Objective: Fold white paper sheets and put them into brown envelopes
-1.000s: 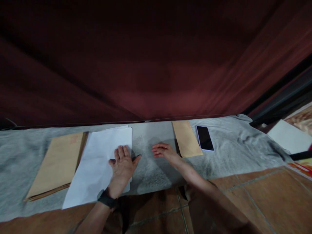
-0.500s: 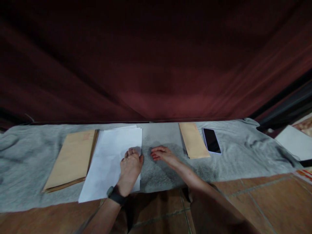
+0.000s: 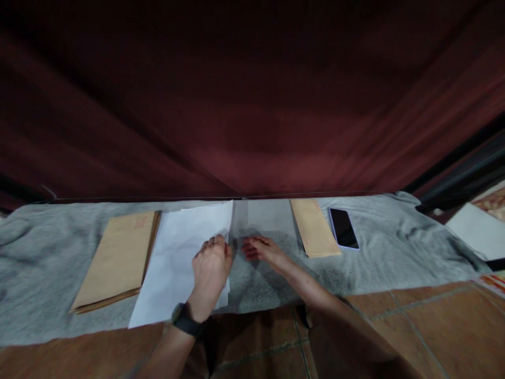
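Note:
My left hand [image 3: 212, 267], with a black watch on its wrist, pinches the right edge of the top white sheet [image 3: 185, 247] of a paper stack and lifts that edge slightly. My right hand [image 3: 263, 249] lies flat on the grey cloth [image 3: 374, 247] just right of the sheet's edge, fingers together, holding nothing. A stack of large brown envelopes [image 3: 118, 258] lies left of the paper.
A narrow brown envelope [image 3: 314, 227] and a dark phone [image 3: 343, 228] lie on the cloth to the right. A dark red curtain [image 3: 252, 105] hangs behind. Brown tiled floor [image 3: 434, 326] is in front, with white paper [image 3: 475, 230] at far right.
My left hand went from flat on the paper to curled at its right edge, raising the top sheet's corner. My right hand stayed on the cloth beside it.

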A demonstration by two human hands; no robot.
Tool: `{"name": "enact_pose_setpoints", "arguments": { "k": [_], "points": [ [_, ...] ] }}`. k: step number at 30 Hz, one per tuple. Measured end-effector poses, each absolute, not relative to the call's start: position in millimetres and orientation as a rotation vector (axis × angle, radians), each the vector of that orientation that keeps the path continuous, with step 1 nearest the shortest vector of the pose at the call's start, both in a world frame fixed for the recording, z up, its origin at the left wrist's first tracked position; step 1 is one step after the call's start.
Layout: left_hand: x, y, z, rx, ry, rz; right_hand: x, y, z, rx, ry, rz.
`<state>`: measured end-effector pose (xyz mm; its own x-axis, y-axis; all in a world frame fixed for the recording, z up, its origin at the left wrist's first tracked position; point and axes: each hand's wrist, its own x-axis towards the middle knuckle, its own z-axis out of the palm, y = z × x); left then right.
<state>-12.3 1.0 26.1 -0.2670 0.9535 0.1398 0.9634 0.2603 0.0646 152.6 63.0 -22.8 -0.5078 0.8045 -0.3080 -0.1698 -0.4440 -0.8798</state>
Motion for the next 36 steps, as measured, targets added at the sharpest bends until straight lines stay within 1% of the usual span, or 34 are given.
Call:
{"name": "enact_pose_setpoints", "arguments": {
  "k": [4, 8, 11, 13, 14, 18, 23, 26, 36],
  "points": [
    [28, -4, 27, -2.057, -2.365, -0.231, 152, 71, -25, -0.986, -1.002, 2.023],
    [60, -5, 23, -2.280, -2.344, -0.367, 164, 79, -27, -1.051, -0.966, 1.901],
    [56, -1, 25, -2.358, -2.304, -0.633, 183, 89, -25, -1.103, -1.016, 1.787],
    [40, 5, 27, -2.277, -2.261, -0.779, 201, 99, -22, -1.152, -1.008, 1.702],
    [29, 8, 27, -2.193, -2.257, -0.788, 211, 104, -19, -1.165, -1.000, 1.667],
    [-7, 21, 16, -1.996, -2.345, -0.574, 247, 120, -11, -1.238, -0.964, 1.605],
    [-16, 31, -13, -2.213, -2.198, -0.364, 265, 127, -9, -1.255, -0.996, 1.568],
    [-14, 34, -21, -2.198, -2.196, -0.258, 262, 127, -9, -1.274, -0.997, 1.568],
    [-38, 32, -19, -2.081, -2.248, -0.202, 238, 117, -9, -1.175, -1.073, 1.616]
  ]
}}
